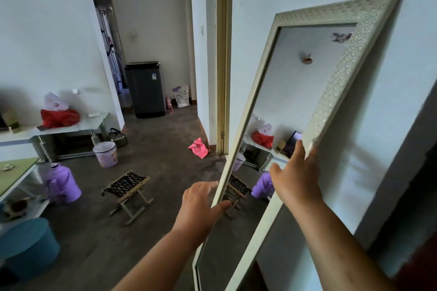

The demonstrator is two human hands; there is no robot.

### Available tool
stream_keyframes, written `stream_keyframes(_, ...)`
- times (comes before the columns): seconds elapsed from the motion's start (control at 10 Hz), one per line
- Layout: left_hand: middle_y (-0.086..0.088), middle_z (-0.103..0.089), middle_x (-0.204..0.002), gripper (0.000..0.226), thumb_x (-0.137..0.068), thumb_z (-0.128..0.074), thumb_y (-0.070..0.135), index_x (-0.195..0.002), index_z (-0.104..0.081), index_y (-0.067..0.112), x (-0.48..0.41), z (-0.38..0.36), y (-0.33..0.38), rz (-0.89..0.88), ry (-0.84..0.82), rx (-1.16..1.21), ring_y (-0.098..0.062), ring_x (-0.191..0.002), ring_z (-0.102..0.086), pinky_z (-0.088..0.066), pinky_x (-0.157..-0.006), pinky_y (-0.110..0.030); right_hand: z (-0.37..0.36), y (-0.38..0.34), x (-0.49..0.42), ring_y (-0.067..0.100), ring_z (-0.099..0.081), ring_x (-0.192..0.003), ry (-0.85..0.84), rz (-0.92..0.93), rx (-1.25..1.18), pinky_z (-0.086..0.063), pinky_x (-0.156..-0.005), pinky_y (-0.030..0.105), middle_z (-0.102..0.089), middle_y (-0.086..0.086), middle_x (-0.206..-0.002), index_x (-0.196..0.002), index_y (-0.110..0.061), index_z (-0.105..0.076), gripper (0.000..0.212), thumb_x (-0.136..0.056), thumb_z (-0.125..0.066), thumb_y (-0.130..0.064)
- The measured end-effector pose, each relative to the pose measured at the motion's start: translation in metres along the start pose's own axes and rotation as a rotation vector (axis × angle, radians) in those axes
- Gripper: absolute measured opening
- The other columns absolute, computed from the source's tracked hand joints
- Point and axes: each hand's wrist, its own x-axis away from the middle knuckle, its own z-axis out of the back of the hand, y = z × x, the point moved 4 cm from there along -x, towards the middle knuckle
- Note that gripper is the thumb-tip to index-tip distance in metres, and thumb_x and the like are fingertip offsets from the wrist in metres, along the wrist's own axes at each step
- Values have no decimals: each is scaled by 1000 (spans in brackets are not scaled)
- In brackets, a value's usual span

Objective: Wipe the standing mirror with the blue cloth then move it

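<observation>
While left hand (pixel 201 203) and right hand (pixel 295 178) clasp opposite mirror (pixel 295 92) edges — open floor (pixel 153 151) lies left

Glossy glass in the mirror (pixel 295 101); its pale frame (pixel 340 73) embossed, rough; stool (pixel 127 182) wooden, perhaps webbing-topped.
</observation>
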Motion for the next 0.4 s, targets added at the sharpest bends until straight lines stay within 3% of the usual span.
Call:
stream_keyframes(0.1, 8, -49, -135, 60, -80, -68, 52, -133, -51, 29, -1, 5, -9, 41, 25, 9, -12, -131, -36, -29, -109, -28, 1, -5, 5, 41, -18, -140, 52, 32, 52, -25, -110, 44, -13, 25, -155, -149, -8, -25, 72, -88, -60, -23)
stream_keyframes(0.2, 7, -48, -137, 63, -81, -68, 52, -135, -50, 26, -2, 9, -16, 73, 41, 4, -12, -132, -36, -28, -110, -27, 3, -12, 6, 39, -35, -127, 94, 170, 116, -33, -100, 38, -38, 24, -141, -138, -5, -42, 59, -86, -64, -23)
stream_keyframes(0.3, 6, -50, -136, 62, -81, -69, 49, -135, -51, 25, -4, 14, -23, 100, 86, 8, -12, -132, -36, -27, -110, -27, 7, -24, -1, 34, -50, -111, 66, 300, -25, -42, -89, 34, -54, 18, -118, -119, -9, -60, 34, -88, -64, -23)
stream_keyframes(0.4, 7, -48, -137, 63, -81, -68, 49, -136, -49, 26, -8, 20, -25, 120, 130, 3, -11, -132, -33, -24, -110, -24, 15, -40, -8, 19, -60, -89, -17, 405, -228, -40, -67, 5, -62, 5, -99, -101, -16, -66, 17, -93, -59, -29)
